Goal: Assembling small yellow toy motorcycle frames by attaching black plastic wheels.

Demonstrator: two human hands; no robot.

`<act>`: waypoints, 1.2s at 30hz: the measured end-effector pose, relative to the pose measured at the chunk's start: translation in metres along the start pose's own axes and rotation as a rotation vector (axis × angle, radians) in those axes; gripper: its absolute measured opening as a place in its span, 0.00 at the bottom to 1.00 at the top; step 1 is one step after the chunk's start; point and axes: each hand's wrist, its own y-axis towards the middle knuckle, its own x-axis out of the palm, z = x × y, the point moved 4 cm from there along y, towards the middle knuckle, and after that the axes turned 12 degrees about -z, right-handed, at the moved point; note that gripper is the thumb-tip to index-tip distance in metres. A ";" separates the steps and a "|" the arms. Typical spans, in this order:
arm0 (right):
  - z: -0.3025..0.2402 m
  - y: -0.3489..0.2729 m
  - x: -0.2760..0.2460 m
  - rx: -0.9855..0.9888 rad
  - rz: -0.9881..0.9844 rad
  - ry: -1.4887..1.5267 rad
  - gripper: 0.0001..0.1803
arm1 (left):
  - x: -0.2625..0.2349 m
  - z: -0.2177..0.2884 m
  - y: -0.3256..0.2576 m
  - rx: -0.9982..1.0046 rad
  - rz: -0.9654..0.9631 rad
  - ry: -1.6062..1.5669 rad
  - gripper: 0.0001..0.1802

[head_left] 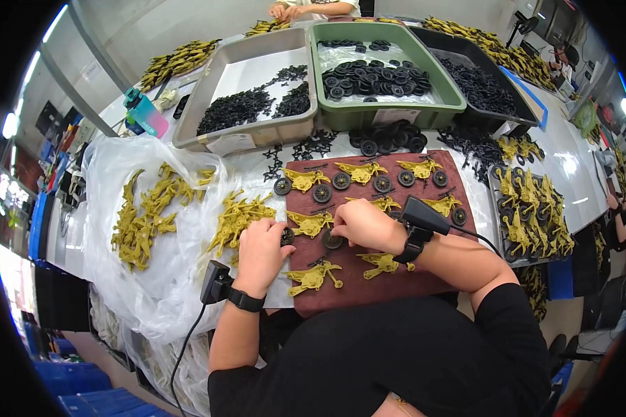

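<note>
A yellow toy motorcycle body lies in the middle row on the brown cloth, between my hands. My left hand is at the cloth's left edge, thumb and fingertips closed around a small black wheel at one end of this body. Over the cloth, my right hand has its fingers bent down onto another black wheel at the body's other end. My right hand partly covers a neighbouring yellow body. In the near row, a yellow body shows no black wheels.
Loose yellow bodies lie left beside a clear plastic bag. Behind the cloth stand a grey bin, a green bin and a black bin of black parts. At right, a tray holds assembled toys. Another person's hands work opposite.
</note>
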 end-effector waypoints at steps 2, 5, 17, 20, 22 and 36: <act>0.005 0.002 0.002 -0.001 0.036 -0.035 0.11 | 0.001 0.001 -0.002 0.004 0.016 -0.001 0.24; 0.003 0.002 0.004 0.051 -0.020 -0.104 0.10 | 0.003 0.001 -0.003 -0.010 0.038 0.009 0.24; 0.004 -0.003 0.013 -0.044 0.168 -0.240 0.10 | 0.007 0.000 0.004 0.016 0.105 0.003 0.26; 0.002 -0.003 0.014 -0.068 0.170 -0.256 0.10 | 0.007 0.000 0.005 -0.003 0.069 0.005 0.25; 0.003 -0.005 0.014 -0.073 0.209 -0.209 0.10 | 0.010 -0.001 0.006 0.002 0.067 0.010 0.25; 0.130 0.016 -0.126 0.301 0.632 -0.224 0.13 | -0.008 0.049 0.115 0.210 0.122 -0.071 0.07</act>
